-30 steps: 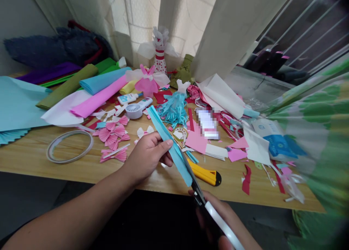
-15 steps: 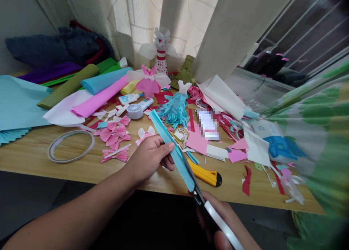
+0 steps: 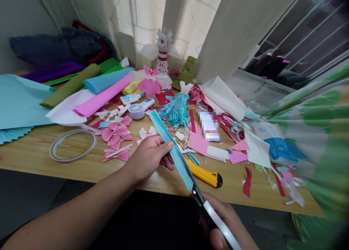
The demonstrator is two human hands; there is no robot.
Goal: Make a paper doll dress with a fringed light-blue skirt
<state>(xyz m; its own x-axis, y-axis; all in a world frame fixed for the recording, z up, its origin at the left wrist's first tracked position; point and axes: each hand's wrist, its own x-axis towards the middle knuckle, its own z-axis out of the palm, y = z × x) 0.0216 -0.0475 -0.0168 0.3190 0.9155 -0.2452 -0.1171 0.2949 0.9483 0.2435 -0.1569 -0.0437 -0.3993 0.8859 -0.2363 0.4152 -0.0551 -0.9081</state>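
Note:
My left hand pinches a long folded strip of light blue paper that slants up over the wooden table edge. At the bottom of the picture my right hand grips a pair of scissors with a white handle. The dark blades meet the near end of the blue strip. A yellow utility knife lies on the table just behind the scissors.
The wooden table holds rolls of coloured crepe paper, a tape ring, pink paper fans, a small white fan, a fringed blue paper dress and many scraps. Curtains hang behind; green patterned fabric lies right.
The blue strip, both hands and the scissors hold nearly the same pose. The whole view has shifted slightly as my head moved.

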